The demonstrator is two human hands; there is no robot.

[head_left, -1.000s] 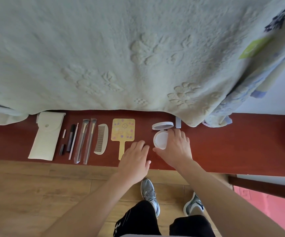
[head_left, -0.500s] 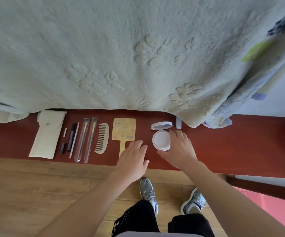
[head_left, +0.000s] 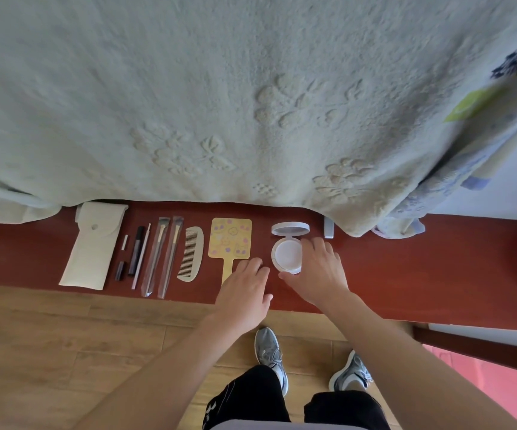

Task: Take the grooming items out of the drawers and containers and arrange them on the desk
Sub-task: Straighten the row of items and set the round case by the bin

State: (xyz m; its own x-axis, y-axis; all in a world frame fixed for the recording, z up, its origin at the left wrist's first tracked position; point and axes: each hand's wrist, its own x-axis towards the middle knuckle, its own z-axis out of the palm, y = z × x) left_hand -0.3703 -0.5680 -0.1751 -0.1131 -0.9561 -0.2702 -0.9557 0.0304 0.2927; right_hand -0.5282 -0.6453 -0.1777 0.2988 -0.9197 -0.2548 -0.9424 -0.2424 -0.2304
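Step in hand, by my judgement: placing the last visible item in the row. The open white compact (head_left: 288,254) sits on the red-brown desk (head_left: 437,274) just to the right of the yellow hand mirror (head_left: 230,238), its round lid (head_left: 290,228) hinged back on the far side. The right hand (head_left: 316,271) curls around the compact's right and near edge, fingers touching the rim; it reads as a light steadying hold, not a clench, and the compact rests on the desk. The left hand (head_left: 244,290) lies flat and relaxed, grasping nothing, over the lower end of the mirror's handle and just left of the compact.

Next move, as I judge it: square the compact with the mirror, perhaps close the lid, then let go. That calls for a small nudge only, with the left hand kept from shifting the mirror.

Containers:
- Compact: open; the base shows a flat white disc, which may be a puff or inner seal; I cannot tell which.
- Cream pouch (head_left: 94,245), furthest left of the mirror: flap snapped shut, lying flat; contents not visible.
- No drawers in view.

Other items left of the mirror, in order outward: a comb (head_left: 191,254), two sleeved brushes (head_left: 162,256), a thin stick and dark tubes (head_left: 135,251). A small pale object (head_left: 328,228) lies right of the compact's lid, partly under the hanging blanket (head_left: 251,103); not identifiable.
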